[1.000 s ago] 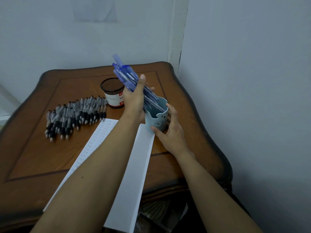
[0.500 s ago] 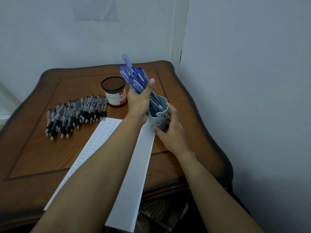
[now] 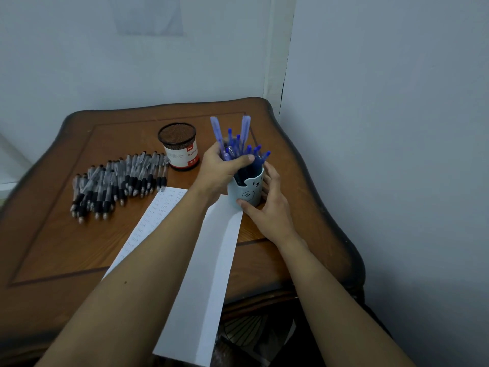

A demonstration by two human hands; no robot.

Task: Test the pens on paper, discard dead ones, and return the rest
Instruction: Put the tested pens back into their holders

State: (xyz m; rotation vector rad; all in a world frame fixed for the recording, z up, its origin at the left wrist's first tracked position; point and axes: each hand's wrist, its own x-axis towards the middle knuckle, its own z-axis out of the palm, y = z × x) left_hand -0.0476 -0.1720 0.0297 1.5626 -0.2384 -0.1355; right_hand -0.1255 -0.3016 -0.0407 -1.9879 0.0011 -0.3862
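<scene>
A bundle of blue pens (image 3: 236, 144) stands upright in a pale blue cup (image 3: 246, 190) with a bear face, near the table's right edge. My left hand (image 3: 221, 165) grips the bundle just above the cup's rim, thumb across the front. My right hand (image 3: 270, 205) holds the cup from the right side, thumb at its base and fingers behind it. A white sheet of paper (image 3: 203, 260) with rows of small test marks lies under my left forearm and hangs over the table's front edge.
Several black-grip pens (image 3: 116, 181) lie in a row on the left of the wooden table (image 3: 53, 247). A black mesh pen holder (image 3: 180, 149) with a red and white label stands behind them. A wall runs close along the right.
My left hand has swung the tilted blue pen bundle upright and lowered it into the cup. My right hand has stayed on the cup.
</scene>
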